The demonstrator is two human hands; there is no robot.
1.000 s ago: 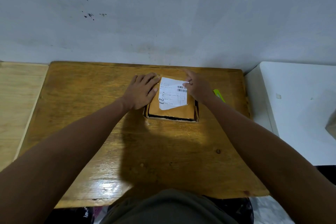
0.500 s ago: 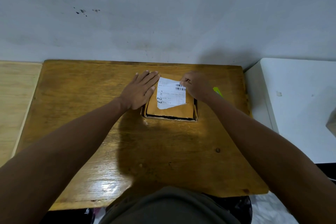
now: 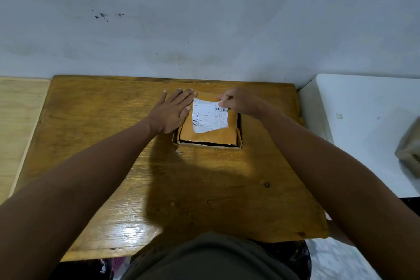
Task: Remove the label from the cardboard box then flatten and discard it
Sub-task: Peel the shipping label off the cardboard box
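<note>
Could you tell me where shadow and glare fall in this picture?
Head view: a dark shadow covers the wooden table between the arms, below the cardboard box; glare shines near its front left edge; the wide lens bows the table's edges.

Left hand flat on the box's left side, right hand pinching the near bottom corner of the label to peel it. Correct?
Not quite. The left hand does lie flat on the cardboard box, but the right hand pinches the label at its far right corner, by the barcode, not the near bottom one. The head view shows this.
</note>
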